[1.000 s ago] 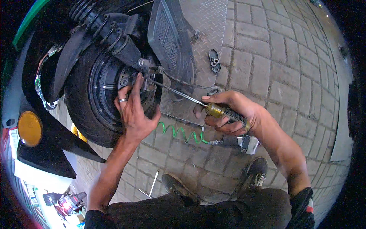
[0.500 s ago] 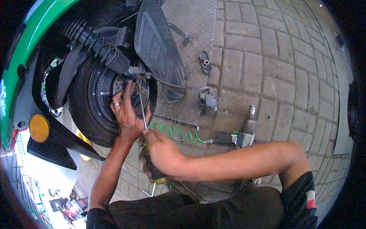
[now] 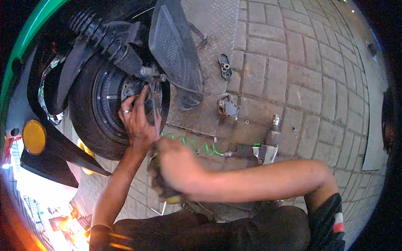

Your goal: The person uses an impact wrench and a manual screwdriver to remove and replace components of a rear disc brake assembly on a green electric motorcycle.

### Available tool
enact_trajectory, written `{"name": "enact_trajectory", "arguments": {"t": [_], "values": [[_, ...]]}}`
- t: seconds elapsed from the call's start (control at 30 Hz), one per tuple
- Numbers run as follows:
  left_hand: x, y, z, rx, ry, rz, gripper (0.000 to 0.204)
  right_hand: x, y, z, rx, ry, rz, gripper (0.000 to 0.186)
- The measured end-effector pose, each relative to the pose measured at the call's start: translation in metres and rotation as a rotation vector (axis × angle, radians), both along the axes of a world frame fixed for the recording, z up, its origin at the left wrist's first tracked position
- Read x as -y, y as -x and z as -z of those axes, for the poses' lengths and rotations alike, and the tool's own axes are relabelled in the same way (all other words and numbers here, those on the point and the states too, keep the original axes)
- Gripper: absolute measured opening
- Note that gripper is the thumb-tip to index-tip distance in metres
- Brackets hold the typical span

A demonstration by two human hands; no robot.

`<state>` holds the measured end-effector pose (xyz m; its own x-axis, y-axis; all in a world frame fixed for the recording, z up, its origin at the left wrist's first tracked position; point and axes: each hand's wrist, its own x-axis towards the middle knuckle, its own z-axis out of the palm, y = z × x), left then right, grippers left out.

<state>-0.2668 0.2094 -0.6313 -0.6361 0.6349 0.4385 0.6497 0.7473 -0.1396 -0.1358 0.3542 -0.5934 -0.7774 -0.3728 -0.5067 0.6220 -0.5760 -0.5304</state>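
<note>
My left hand (image 3: 139,121), with a ring on one finger, reaches to the hub of a scooter's black wheel (image 3: 90,138). Its fingers are bent against the hub area below the shock absorber's lower end, one of them stretched further up; what they grip is hidden. In my right hand (image 3: 178,163), smeared by motion, is a screwdriver (image 3: 156,117) with a yellow-ended handle. The metal shaft runs up past my left hand to the hub, where its tip is hard to make out.
Behind the wheel hangs a dark footboard panel (image 3: 171,46). A brake caliper (image 3: 228,108) joined to a hose, a dark metal bracket (image 3: 225,67) and an air impact wrench (image 3: 268,146) with a green coiled hose (image 3: 197,144) lie right of it. A hex key (image 3: 160,209) lies near my legs.
My right hand has shifted slightly left and blurs with motion, the screwdriver with it. My left hand stays at the hub. The view has moved a little, and an orange glare shows at lower left.
</note>
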Motion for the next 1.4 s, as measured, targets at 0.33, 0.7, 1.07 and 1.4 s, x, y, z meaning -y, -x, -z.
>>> {"name": "enact_trajectory", "arguments": {"t": [0.33, 0.7, 1.07, 1.4], "values": [[0.01, -0.004, -0.014, 0.113, 0.059, 0.023, 0.078, -0.029, -0.083, 0.124, -0.418, -0.682, -0.368, 0.051], [0.017, -0.001, -0.013, 0.111, 0.016, 0.053, 0.077, -0.029, 0.086, 0.102, -0.995, -1.185, 0.357, 0.073], [0.011, 0.0, -0.005, 0.081, 0.016, 0.023, 0.078, 0.0, 0.139, 0.12, -0.929, -1.033, 0.62, 0.058], [0.01, 0.0, -0.005, 0.089, 0.009, 0.021, 0.077, -0.002, 0.147, 0.13, -1.076, -0.935, 0.671, 0.054]]}}
